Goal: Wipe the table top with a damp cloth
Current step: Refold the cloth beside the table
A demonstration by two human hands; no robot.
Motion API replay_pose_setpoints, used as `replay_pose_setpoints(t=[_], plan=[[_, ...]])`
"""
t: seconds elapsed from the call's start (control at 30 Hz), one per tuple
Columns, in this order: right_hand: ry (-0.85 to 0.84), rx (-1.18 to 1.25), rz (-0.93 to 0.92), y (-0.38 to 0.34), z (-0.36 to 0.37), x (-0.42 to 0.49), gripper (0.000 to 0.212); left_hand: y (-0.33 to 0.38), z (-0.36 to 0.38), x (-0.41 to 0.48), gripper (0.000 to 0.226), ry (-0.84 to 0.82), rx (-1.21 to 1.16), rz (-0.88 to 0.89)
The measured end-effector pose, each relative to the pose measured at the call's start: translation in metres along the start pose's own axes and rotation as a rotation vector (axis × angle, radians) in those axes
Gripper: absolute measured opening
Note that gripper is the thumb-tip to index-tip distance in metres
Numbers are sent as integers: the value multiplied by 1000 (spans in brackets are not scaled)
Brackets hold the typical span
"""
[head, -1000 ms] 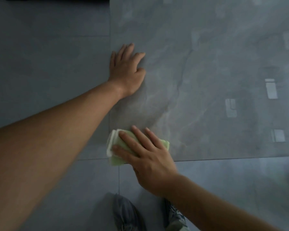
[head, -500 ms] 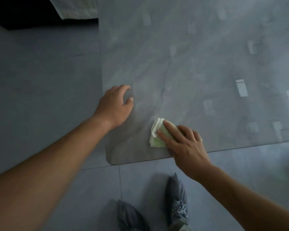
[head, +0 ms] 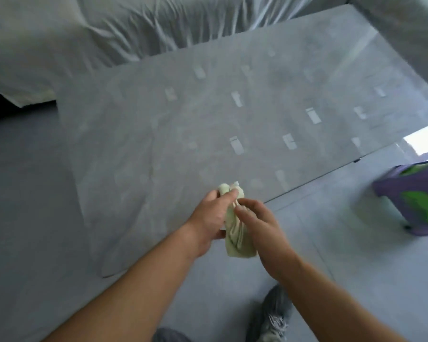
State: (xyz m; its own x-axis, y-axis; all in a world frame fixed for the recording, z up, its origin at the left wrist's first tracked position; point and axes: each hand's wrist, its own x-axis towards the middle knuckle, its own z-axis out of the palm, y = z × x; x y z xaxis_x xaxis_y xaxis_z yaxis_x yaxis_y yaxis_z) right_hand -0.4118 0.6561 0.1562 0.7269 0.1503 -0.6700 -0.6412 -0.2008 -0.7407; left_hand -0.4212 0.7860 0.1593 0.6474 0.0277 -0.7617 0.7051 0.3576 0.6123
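The pale green cloth [head: 236, 233] hangs bunched between my two hands, lifted off the grey stone table top [head: 208, 124] above its near edge. My left hand [head: 210, 218] grips the upper part of the cloth, fingers curled round it. My right hand [head: 260, 225] is against the cloth's right side, fingertips pinching it near the top. The cloth's lower end dangles free over the floor.
A sofa under a white wrinkled sheet [head: 109, 28] borders the table's far side. A purple and green box [head: 413, 196] stands on the floor to the right. My grey shoes [head: 272, 317] are on the floor tiles below the table's near edge.
The cloth has left the table surface and is now held up in both hands. My left hand came off the table top to take it. The view pulled back, showing the whole table.
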Motion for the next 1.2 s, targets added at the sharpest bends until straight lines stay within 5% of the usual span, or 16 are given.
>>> replay_pose_setpoints(t=[0.17, 0.3, 0.43, 0.87, 1.0, 1.2], plan=[[81, 176, -8, -19, -101, -9, 18, 8, 97, 5, 21, 13, 82, 55], [189, 322, 62, -33, -200, 1, 37, 19, 201, 23, 19, -66, 56, 9], [113, 352, 130, -51, -310, 3, 26, 33, 309, 42, 28, -155, 93, -48], [519, 510, 40, -60, -587, 84, 18, 45, 597, 182, 46, -468, 699, 75], [707, 502, 82, -39, -666, 131, 34, 30, 678, 251, 42, -456, 856, 133], [803, 247, 60, 2, -762, 198, 82, -2, 775, 347, 54, -687, 1117, 286]])
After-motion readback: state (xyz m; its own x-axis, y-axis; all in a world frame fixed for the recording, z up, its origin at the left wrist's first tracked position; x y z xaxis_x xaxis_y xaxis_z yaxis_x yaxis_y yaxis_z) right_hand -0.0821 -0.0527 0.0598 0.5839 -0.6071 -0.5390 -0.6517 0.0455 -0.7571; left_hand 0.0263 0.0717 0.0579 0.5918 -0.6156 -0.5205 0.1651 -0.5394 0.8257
